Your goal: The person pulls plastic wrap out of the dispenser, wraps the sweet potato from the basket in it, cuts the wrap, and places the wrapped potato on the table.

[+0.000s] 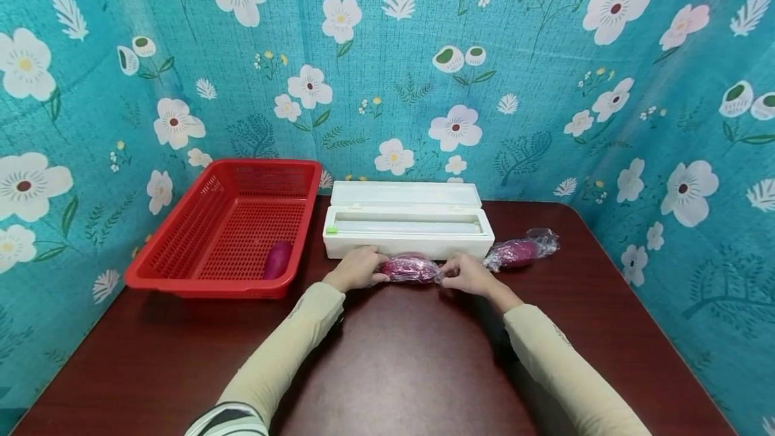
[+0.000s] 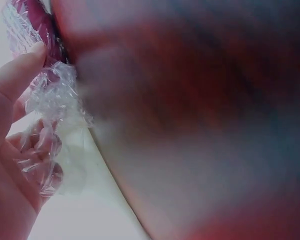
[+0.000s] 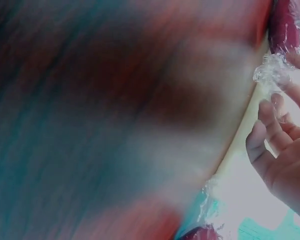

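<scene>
A long purple vegetable, perhaps a sweet potato, lies wrapped in cling film (image 1: 410,268) on the table between both hands. My left hand (image 1: 358,268) holds its left end, the thumb against the wrapped vegetable. In the left wrist view, bunched cling film (image 2: 60,92) trails over the curled fingers. On the other end, my right hand (image 1: 467,274) pinches the gathered film; the right wrist view shows that crumpled film (image 3: 271,70) at the fingertips, other fingers loosely bent. Directly behind the hands stands a white cling film dispenser (image 1: 409,246), its lid (image 1: 406,194) raised.
A red plastic basket (image 1: 208,284) stands at the left with one unwrapped purple vegetable (image 1: 277,260) inside. Another film-wrapped vegetable (image 1: 517,253) lies to the right of the dispenser. The dark brown table (image 1: 418,369) meets a floral blue curtain (image 1: 387,106) behind.
</scene>
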Demonstrator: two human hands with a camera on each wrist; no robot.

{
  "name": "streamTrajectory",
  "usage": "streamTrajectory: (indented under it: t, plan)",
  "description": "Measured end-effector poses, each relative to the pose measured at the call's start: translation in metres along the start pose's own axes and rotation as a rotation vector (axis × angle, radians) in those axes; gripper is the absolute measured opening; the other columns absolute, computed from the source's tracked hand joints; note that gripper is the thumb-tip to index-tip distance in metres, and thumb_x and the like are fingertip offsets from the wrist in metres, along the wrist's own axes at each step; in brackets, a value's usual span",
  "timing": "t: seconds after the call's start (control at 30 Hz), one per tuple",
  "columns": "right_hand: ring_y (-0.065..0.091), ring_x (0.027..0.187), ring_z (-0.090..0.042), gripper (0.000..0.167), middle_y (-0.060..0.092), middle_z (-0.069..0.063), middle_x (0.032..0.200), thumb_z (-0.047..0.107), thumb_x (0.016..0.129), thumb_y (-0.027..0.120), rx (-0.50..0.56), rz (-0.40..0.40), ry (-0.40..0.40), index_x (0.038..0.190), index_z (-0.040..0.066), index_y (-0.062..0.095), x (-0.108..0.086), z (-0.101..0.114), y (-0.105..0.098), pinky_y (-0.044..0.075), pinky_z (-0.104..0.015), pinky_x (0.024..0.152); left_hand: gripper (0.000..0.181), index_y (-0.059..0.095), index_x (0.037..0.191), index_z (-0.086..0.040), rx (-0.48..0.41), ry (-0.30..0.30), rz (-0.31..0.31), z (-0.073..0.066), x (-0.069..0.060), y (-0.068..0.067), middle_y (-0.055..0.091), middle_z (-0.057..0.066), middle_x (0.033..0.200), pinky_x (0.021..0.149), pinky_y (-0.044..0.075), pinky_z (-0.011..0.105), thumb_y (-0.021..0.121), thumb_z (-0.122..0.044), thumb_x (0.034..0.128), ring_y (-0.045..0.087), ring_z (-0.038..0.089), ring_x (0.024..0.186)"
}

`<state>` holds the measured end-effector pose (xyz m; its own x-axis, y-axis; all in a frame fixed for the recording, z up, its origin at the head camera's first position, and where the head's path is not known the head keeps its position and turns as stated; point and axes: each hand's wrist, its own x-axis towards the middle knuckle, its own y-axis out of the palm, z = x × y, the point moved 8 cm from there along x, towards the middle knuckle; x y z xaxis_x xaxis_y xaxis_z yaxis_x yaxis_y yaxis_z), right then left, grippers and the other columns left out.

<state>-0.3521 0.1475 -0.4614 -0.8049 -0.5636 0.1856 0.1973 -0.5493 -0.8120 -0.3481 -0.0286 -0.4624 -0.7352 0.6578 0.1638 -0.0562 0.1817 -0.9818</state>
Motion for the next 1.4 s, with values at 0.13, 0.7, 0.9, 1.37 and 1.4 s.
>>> streamTrajectory:
  t: [0.13,0.7,0.9,1.37,1.4]
  plan:
    - [0.043,0.071,-0.014,0.027,0.048,0.000,0.079,0.033,0.070,0.074,-0.009,-0.068,0.073,0.081,0.008,0.074,-0.001,0.001,-0.008,0.038,-0.027,0.060,0.033,0.066,0.104,-0.009,-0.039,0.011,-0.015,-0.003,-0.001,-0.003,0.061,0.003,0.099,0.081,0.041,0.033,0.066,-0.032,0.0795,0.055,0.018,0.091]
    - [0.060,0.079,-0.024,0.072,0.059,-0.021,0.101,0.024,0.064,0.080,0.119,0.049,-0.019,0.120,-0.009,0.050,-0.004,0.027,0.002,0.049,-0.037,0.070,0.027,0.064,0.104,-0.007,-0.123,0.069,-0.013,-0.023,-0.001,-0.009,0.063,0.004,0.101,0.084,0.042,0.031,0.064,-0.022,0.0822,0.057,0.017,0.096]
    - [0.058,0.068,-0.013,0.053,0.065,-0.012,0.088,0.016,0.066,0.078,0.112,0.073,-0.024,0.109,-0.008,0.057,-0.005,0.033,0.008,0.048,-0.031,0.065,0.038,0.061,0.110,-0.003,-0.157,0.023,-0.014,-0.021,-0.002,-0.011,0.060,0.008,0.106,0.088,0.039,0.033,0.067,-0.025,0.0795,0.054,0.021,0.101]
    - [0.059,0.068,-0.016,0.045,0.064,-0.012,0.084,0.011,0.068,0.077,0.115,-0.084,0.064,0.105,-0.007,0.059,-0.026,0.026,-0.006,0.049,-0.032,0.063,0.050,0.052,0.121,-0.003,-0.323,-0.130,-0.132,-0.012,-0.015,-0.031,0.050,0.012,0.120,0.095,0.032,0.041,0.066,-0.028,0.0809,0.043,0.027,0.113]
    - [0.059,0.068,-0.016,0.045,0.064,-0.012,0.084,0.011,0.067,0.077,0.111,-0.101,0.079,0.105,-0.006,0.060,-0.029,0.024,-0.009,0.048,-0.032,0.063,0.049,0.052,0.121,-0.003,-0.327,-0.138,-0.144,-0.011,-0.016,-0.032,0.050,0.011,0.120,0.095,0.031,0.042,0.065,-0.028,0.0811,0.042,0.027,0.113]
